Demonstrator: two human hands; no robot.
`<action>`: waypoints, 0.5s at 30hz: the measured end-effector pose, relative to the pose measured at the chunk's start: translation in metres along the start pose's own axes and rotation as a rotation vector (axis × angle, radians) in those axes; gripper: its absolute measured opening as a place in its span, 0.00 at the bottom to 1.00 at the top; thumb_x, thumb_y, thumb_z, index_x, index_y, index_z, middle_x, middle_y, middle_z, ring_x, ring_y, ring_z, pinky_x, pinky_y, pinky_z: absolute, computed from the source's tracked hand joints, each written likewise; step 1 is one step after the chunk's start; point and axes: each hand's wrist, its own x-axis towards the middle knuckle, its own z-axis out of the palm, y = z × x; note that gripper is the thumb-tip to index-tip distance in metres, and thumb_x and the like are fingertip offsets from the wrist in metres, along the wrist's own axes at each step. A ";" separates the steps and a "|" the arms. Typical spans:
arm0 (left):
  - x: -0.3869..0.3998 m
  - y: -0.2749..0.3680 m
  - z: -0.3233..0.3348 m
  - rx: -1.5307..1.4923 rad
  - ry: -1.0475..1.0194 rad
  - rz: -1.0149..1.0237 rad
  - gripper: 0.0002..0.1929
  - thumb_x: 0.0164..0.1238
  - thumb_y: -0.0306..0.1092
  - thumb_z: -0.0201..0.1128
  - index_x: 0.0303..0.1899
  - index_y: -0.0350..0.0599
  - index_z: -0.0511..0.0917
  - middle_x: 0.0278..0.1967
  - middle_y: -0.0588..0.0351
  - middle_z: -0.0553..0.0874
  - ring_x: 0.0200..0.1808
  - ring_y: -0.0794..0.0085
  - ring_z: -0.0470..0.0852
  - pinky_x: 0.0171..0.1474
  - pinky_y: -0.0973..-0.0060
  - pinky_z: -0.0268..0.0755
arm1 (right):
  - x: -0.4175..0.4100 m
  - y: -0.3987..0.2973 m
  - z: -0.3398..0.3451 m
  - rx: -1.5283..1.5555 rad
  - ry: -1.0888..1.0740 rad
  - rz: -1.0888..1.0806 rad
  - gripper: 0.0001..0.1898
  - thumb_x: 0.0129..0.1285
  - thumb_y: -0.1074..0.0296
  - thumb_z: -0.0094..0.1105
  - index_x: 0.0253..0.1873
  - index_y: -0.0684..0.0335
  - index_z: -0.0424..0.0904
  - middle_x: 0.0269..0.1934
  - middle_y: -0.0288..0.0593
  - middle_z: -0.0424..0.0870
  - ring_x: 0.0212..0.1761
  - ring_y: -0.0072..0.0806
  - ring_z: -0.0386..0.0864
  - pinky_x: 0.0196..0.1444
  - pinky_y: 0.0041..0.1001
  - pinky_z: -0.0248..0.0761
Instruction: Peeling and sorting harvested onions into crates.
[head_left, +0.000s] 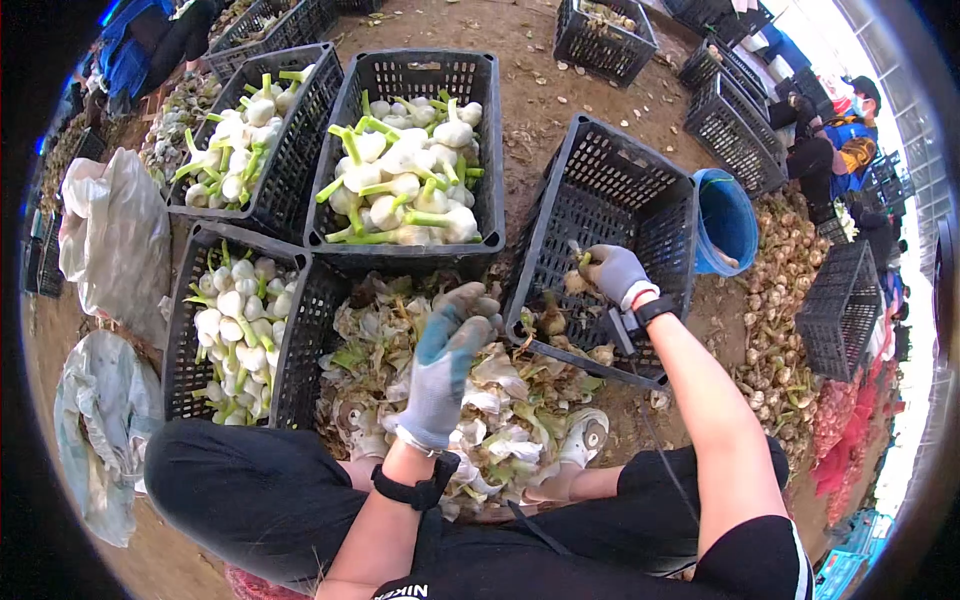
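Observation:
My right hand (611, 274), in a grey-white glove, is inside a black plastic crate (630, 161). Its fingers close around an untrimmed garlic bulb (575, 283), partly hidden by the glove. A few other brownish garlic bulbs (553, 321) lie at the near end of that crate. My left hand (448, 360), in a white glove with blue-grey fingers, hovers above a heap of garlic skins and leaves (499, 397). Its fingers are half curled and apart from the thumb, with nothing visible between them. Ahead stands a crate (405, 251) filled with peeled white garlic with green stems (405, 180).
Two more crates hold white garlic (244, 315) and similar bulbs (240, 154) on the left. A blue bucket (724, 225) stands beside the right crate, near a spread of unpeeled garlic (780, 300). Plastic sacks (116, 240) lie far left. A person (847, 142) sits at the right.

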 end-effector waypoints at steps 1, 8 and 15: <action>-0.001 -0.002 0.000 0.033 -0.036 -0.035 0.21 0.80 0.31 0.58 0.69 0.39 0.71 0.56 0.55 0.83 0.56 0.72 0.82 0.65 0.72 0.75 | -0.009 -0.017 -0.015 0.116 -0.043 0.012 0.15 0.64 0.60 0.67 0.52 0.62 0.88 0.42 0.52 0.91 0.44 0.41 0.89 0.49 0.33 0.78; -0.026 -0.021 0.024 -0.084 -0.122 -0.033 0.27 0.72 0.24 0.69 0.70 0.40 0.71 0.60 0.58 0.81 0.59 0.77 0.80 0.62 0.80 0.73 | -0.109 -0.106 -0.039 0.731 -0.270 -0.116 0.15 0.77 0.61 0.62 0.53 0.70 0.85 0.42 0.38 0.90 0.41 0.21 0.82 0.47 0.25 0.76; -0.041 -0.003 0.013 0.382 0.000 0.423 0.26 0.57 0.18 0.75 0.59 0.42 0.80 0.55 0.55 0.86 0.55 0.69 0.83 0.59 0.73 0.76 | -0.173 -0.166 -0.015 1.012 -0.133 -0.127 0.15 0.75 0.59 0.65 0.53 0.67 0.83 0.43 0.34 0.87 0.44 0.20 0.81 0.50 0.22 0.74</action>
